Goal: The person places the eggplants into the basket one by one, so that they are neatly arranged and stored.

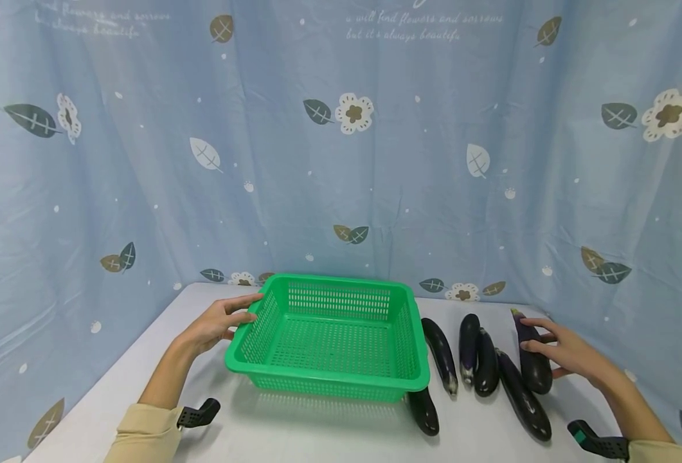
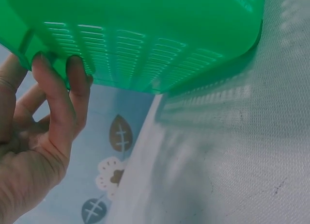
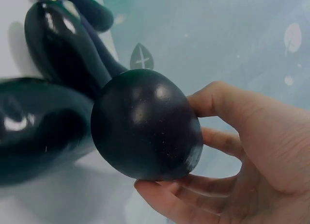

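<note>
A green plastic basket with slotted sides stands over the white table, nothing inside it. My left hand grips its left rim; in the left wrist view, the fingers curl up under that rim. At the right, my right hand holds a dark purple eggplant between thumb and fingers. The right wrist view shows this eggplant's rounded end toward the camera, with its far end hidden. Beside it lies another long eggplant, just left of the held one.
Further eggplants lie between the basket and my right hand: a curved one, and two side by side, one upper and one lower. Another eggplant is partly hidden by the basket's front right corner. A blue patterned curtain hangs behind the table.
</note>
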`<state>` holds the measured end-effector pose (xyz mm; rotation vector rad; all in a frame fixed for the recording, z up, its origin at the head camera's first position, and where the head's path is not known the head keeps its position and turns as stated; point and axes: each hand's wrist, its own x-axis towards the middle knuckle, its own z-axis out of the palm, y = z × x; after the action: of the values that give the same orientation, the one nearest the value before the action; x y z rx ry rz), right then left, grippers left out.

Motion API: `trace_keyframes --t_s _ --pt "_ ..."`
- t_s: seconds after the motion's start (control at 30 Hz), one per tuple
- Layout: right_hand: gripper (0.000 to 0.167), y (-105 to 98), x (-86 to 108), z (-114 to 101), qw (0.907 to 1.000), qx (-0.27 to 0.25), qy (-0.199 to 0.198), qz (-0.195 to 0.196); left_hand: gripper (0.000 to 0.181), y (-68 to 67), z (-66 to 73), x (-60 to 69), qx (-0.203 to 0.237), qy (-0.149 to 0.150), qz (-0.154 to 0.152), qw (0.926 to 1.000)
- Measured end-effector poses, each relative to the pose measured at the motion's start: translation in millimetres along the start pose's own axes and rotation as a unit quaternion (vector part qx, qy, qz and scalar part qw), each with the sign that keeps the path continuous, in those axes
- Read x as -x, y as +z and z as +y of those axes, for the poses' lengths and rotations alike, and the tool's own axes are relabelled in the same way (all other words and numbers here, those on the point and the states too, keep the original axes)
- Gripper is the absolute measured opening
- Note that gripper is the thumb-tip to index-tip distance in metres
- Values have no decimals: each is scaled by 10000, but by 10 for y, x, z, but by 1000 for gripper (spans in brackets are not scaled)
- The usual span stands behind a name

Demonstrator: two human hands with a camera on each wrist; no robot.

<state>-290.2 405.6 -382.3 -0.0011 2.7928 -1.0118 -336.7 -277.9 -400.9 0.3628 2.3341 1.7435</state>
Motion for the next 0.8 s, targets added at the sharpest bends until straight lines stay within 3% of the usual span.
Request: trace_keyframes --t_s 0.23,0.6,0.8 --pt "81 52 -10 -162 9998 -54 -172 0 65 2 -8 -9 53 -15 3 10000" --pt "73 157 -46 -372 9970 -114 -757 127 66 1 -19 -2 -5 -24 42 10000" --pt "74 213 -58 -497 9963 -92 -849 130 67 -3 -18 1 96 -2 18 10000"
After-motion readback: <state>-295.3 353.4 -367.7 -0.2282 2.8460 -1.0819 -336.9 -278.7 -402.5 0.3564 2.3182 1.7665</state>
